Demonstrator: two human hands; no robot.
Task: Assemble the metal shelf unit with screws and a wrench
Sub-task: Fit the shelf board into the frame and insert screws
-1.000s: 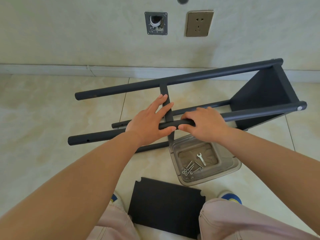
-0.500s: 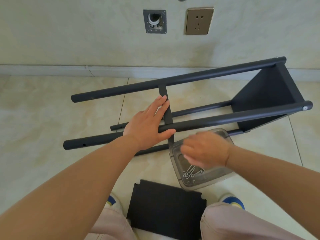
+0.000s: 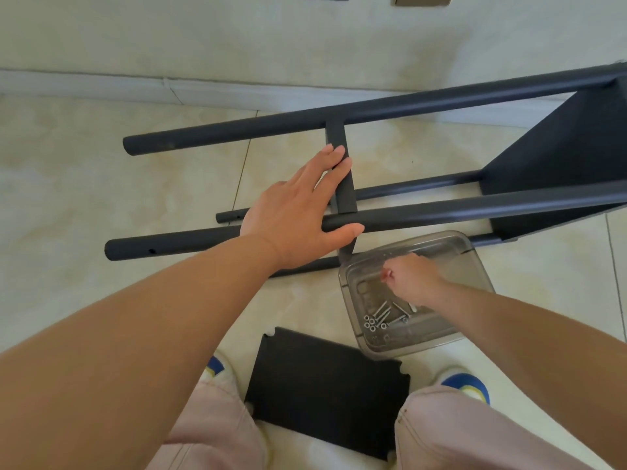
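Left hand [image 3: 298, 212], centre of the frame: fingers straight and pressed close together, laid flat along the cross panel [image 3: 342, 174]; thumb hooked under the near tube [image 3: 441, 215]. Steadying, not gripping.

Right hand [image 3: 412, 279], lower right of centre: fingers curled down inside the clear plastic tray [image 3: 468, 256], tips hidden behind the knuckles. Whether pinching a part or only reaching: cannot tell. Wrench not visible, possibly under this hand.

Screws [image 3: 385, 315] lying loose in the near left corner of the tray, with small round nuts or washers [image 3: 370, 323] just beside them.

Shelf frame lying on its side on the tiled floor, running from left of centre to the right edge. Far tube [image 3: 237, 132] in the upper half, two lower tubes on the floor behind the near one. End shelf panel [image 3: 563, 147] at upper right already seated between the tubes. Open bolt hole near the left end of the near tube [image 3: 152, 251].

Loose shelf panel [image 3: 325, 388] lying flat at bottom centre, between the knees, not yet fitted.

Assessment: partly assembled. One end panel mounted, cross panel in place but fastening not confirmed, at least one panel outstanding. Hardware selection judged to be the step in hand; tightening remains.
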